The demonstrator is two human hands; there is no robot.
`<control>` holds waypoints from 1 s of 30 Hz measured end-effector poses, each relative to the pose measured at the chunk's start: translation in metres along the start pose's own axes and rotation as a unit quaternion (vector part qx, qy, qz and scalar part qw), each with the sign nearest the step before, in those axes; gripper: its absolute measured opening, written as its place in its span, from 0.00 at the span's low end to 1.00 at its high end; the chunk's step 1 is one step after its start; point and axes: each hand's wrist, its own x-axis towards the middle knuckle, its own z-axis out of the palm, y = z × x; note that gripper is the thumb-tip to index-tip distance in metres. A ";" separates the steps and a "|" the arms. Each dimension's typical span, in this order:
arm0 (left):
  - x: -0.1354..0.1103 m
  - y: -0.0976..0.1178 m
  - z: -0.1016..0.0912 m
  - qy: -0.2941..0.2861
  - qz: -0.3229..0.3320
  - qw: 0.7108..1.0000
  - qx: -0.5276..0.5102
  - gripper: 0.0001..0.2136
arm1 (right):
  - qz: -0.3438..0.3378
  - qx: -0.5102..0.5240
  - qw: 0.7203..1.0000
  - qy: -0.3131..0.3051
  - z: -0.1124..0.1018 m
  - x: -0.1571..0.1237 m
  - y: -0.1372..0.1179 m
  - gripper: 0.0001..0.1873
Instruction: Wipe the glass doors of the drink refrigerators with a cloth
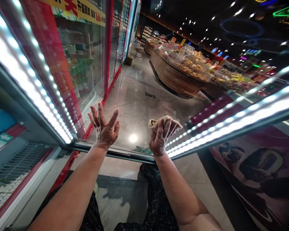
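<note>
A glass door (128, 155) with bright LED strips along its sides stands in front of me, its bottom edge above my knees. My left hand (105, 130) is raised at the lower left of the pane, fingers spread and holding nothing; whether it touches the glass I cannot tell. In my right hand (160, 138) is a bunched beige cloth (167, 121), held up at the pane's lower right. The fingers curl over the cloth, which looks pressed to the glass. A small green marking (144, 149) shows low on the door between my hands.
To the left are fridge shelves with a wire rack (21, 163) and a blue package (1, 123). Red-framed fridge doors (108, 64) run beyond. Through the glass, a wooden display counter (173, 73) bears packaged goods. A printed panel (255, 173) fills the lower right.
</note>
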 end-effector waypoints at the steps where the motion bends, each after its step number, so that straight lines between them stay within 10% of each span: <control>1: 0.000 -0.001 -0.001 0.003 0.000 1.000 -0.008 0.26 | -0.013 0.005 1.000 0.000 0.002 -0.005 -0.004 0.35; 6: -0.001 -0.008 -0.005 -0.005 -0.011 1.000 -0.018 0.24 | -0.067 0.007 0.997 -0.021 0.012 -0.031 -0.022 0.36; 14: 0.003 -0.028 -0.013 0.032 0.005 0.999 0.025 0.27 | -0.036 0.027 0.999 0.019 0.012 0.023 -0.032 0.33; 21: 0.005 -0.032 -0.017 0.057 0.030 0.998 0.028 0.26 | -0.118 0.013 0.992 -0.047 0.022 -0.013 -0.054 0.28; 30: 0.013 -0.037 -0.030 0.061 -0.007 0.998 0.001 0.25 | -0.091 0.025 0.995 -0.021 0.018 0.043 -0.074 0.26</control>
